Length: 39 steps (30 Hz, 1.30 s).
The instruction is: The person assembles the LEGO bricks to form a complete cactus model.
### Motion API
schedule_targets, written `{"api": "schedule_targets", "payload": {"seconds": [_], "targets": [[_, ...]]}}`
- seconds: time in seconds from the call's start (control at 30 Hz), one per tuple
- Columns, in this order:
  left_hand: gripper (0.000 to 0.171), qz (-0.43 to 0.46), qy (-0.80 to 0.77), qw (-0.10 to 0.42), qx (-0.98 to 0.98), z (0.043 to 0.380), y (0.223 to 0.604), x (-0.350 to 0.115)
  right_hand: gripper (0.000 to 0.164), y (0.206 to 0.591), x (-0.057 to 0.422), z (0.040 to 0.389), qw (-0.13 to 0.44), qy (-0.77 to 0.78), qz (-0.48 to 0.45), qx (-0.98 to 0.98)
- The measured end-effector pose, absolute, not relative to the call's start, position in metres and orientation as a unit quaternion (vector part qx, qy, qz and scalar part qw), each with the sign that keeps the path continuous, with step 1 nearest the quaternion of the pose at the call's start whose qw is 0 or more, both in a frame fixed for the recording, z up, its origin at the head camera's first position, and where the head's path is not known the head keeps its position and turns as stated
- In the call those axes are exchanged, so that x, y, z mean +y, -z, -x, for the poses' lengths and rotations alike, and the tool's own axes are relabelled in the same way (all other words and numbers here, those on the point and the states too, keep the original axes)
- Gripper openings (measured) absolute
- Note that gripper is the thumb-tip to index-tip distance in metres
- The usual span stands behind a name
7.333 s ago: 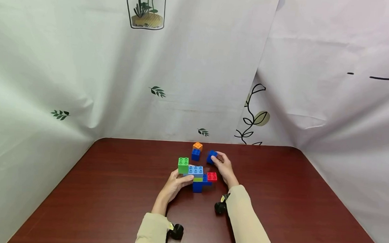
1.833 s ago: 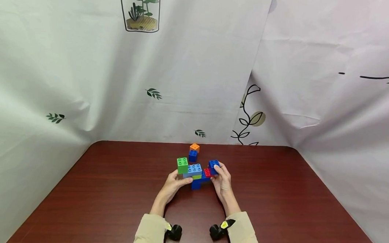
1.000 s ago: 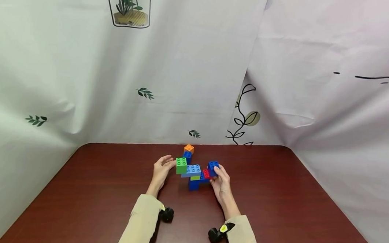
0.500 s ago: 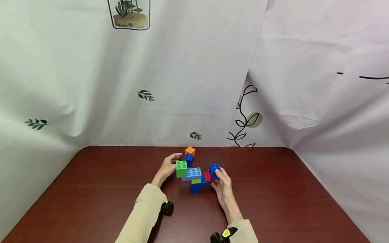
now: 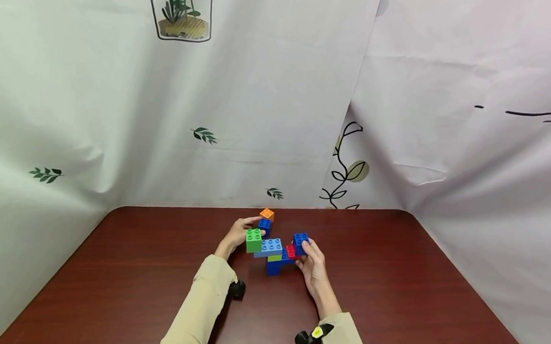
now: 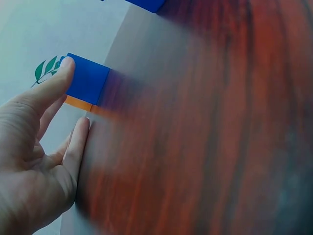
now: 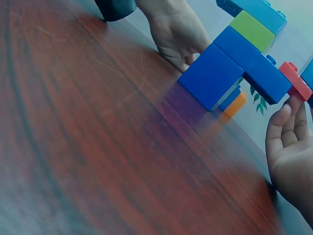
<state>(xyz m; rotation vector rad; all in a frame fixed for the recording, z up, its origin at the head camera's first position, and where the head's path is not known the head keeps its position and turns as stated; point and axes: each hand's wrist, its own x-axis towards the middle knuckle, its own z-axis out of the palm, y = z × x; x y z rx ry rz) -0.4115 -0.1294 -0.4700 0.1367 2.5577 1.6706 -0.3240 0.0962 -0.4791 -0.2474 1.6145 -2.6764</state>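
A structure of joined toy building bricks stands mid-table, with a green brick (image 5: pixel 253 240), a light blue brick (image 5: pixel 269 247), a lime brick (image 7: pixel 253 31), dark blue bricks (image 7: pixel 211 77) and a red brick (image 5: pixel 291 252). At its right end, my right hand (image 5: pixel 314 267) grips the upper dark blue brick (image 5: pixel 301 243), thumb on its side and fingers reaching under the red brick. My left hand (image 5: pixel 238 235) reaches behind the green brick to a loose blue brick (image 6: pixel 88 79). Its thumb overlaps that brick in the left wrist view; the index finger is extended. A firm hold is not visible.
An orange brick (image 5: pixel 267 214) sits right behind the loose blue brick, near the back edge of the brown table (image 5: pixel 391 292). A white printed curtain (image 5: pixel 270 99) hangs behind the table. Black wrist cameras (image 5: pixel 305 343) are worn at both sleeves.
The right hand has brought a blue brick from the back onto the structure's right end. My left hand has let go of the structure and moved back to the loose blue brick.
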Motion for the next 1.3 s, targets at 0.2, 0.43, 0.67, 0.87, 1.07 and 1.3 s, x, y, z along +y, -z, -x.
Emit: {"api": "schedule_targets", "payload": {"seconds": [0.2, 0.43, 0.67, 0.87, 1.07, 1.3], "targets": [[0.052, -0.041, -0.542, 0.04, 0.838, 0.409, 0.472, -0.127, 0.01, 0.48, 0.099, 0.322, 0.002, 0.854, 0.102, 0.511], [0.045, -0.042, -0.58, 0.013, 0.813, 0.407, 0.476, -0.127, 0.011, 0.477, 0.099, 0.322, 0.013, 0.85, 0.056, 0.524], [0.038, -0.028, -0.622, -0.023, 0.782, 0.398, 0.472, -0.128, 0.016, 0.477, 0.1, 0.322, 0.02, 0.853, 0.048, 0.52], [0.035, 0.023, -0.648, -0.048, 0.76, 0.399, 0.482, -0.134, 0.014, 0.476, 0.095, 0.323, 0.02, 0.854, 0.056, 0.517], [0.03, 0.036, -0.671, -0.052, 0.739, 0.39, 0.483, -0.139, 0.013, 0.474, 0.093, 0.323, 0.02, 0.856, 0.051, 0.514], [0.033, 0.069, -0.699, -0.059, 0.71, 0.374, 0.482, -0.142, 0.012, 0.475, 0.094, 0.323, 0.022, 0.857, 0.044, 0.513]]}}
